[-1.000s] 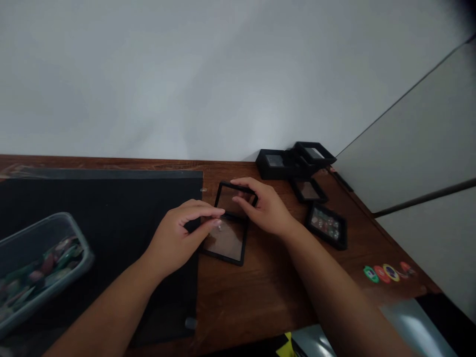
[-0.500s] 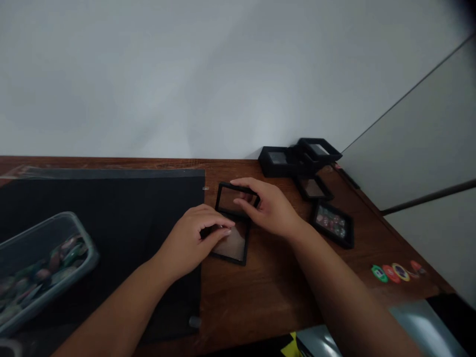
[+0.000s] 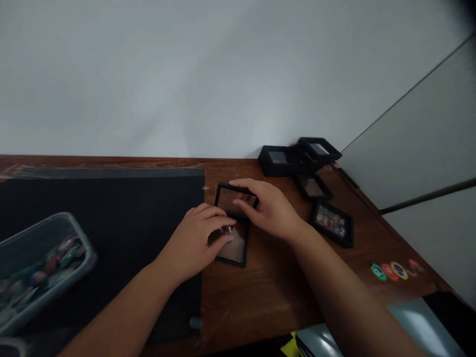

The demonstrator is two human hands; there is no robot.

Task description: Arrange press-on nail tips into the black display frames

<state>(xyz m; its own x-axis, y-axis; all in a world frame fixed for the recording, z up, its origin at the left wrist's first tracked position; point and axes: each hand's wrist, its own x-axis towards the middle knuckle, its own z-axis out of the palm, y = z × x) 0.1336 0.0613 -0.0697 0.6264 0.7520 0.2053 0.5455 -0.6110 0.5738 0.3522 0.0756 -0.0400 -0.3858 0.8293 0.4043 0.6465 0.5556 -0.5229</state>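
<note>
A black-framed display case (image 3: pixel 236 255) with clear film panels lies unfolded on the wooden table, its upper half tilted up. My right hand (image 3: pixel 268 206) grips that upper half, thumb on the inner side and fingers at the top edge. My left hand (image 3: pixel 203 233) is over the lower half, thumb and index finger parted. A small shiny piece (image 3: pixel 226 229) shows in the gap between those fingers; its kind is too unclear to name. The left hand covers the lower half's left side.
A clear plastic tub (image 3: pixel 87 253) of colourful stones stands on the black mat (image 3: pixel 148 198) at left. To the right are stacked black cases (image 3: pixel 286 163), a filled case (image 3: pixel 332 223) and several colourful round pieces (image 3: pixel 390 271). A white wall rises behind the table.
My left thumb and index finger have moved apart, and a small shiny piece now shows between them. My right hand keeps its hold on the case's upper half.
</note>
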